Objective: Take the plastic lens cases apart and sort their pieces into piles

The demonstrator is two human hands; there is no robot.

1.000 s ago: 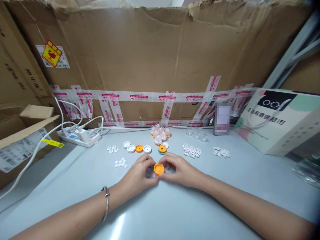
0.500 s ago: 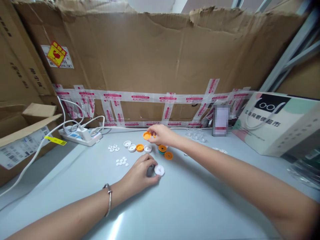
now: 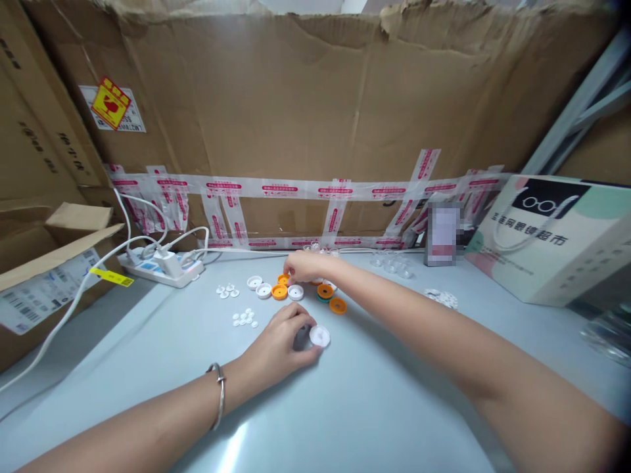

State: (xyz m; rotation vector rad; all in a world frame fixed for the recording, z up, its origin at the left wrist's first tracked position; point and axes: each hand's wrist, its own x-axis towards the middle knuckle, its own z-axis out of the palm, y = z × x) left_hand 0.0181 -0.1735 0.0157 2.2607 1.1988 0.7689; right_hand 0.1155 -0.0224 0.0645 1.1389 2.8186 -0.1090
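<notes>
Power strip [image 3: 165, 269]: on the table [image 3: 384, 394], well left of the orange-and-teal stack [image 3: 324, 291]. Stemmed white pieces [image 3: 227, 291]: left of the stack. Small white discs [image 3: 245, 318]: left of the stack, nearer you. Three white cups [image 3: 263, 290] and one orange cup [image 3: 279, 293]: a row left of the stack. Your left hand [image 3: 283, 335]: nearer you than the stack, grip pinching the white round part [image 3: 320, 336] by its edge. Second orange cup [image 3: 282, 279]: left of the stack, at the fingertips of your right hand [image 3: 305, 266]; whether that grip pinches or merely touches cannot be told. Flat orange disc [image 3: 338, 305]: right of the stack, nearer you. Clear domes [image 3: 393, 265]: farther right of the stack.
</notes>
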